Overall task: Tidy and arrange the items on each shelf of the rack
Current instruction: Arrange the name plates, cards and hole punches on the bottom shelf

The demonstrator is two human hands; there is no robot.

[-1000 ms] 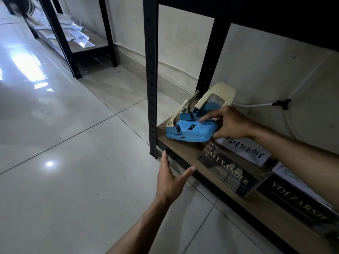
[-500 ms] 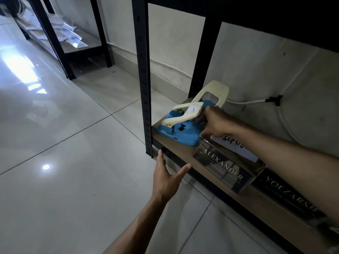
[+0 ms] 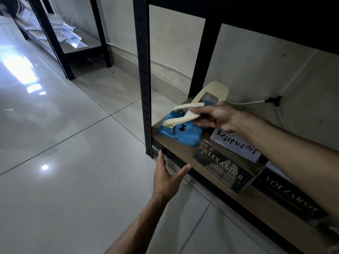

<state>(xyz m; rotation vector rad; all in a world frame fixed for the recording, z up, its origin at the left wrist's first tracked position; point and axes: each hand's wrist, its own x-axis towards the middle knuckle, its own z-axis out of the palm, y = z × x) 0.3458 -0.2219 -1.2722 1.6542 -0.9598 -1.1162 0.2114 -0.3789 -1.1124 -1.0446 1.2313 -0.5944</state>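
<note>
We see a black rack (image 3: 145,74) with a wooden bottom shelf (image 3: 185,149) | blue hole punch (image 3: 180,132) at the shelf's left end, just beside the ALEXANDER nameplate (image 3: 222,171) | our right hand (image 3: 218,117) pinches its cream lever (image 3: 185,116) | our left hand (image 3: 165,177) hovers flat, fingers spread, gripping nothing, before the shelf edge.
</note>
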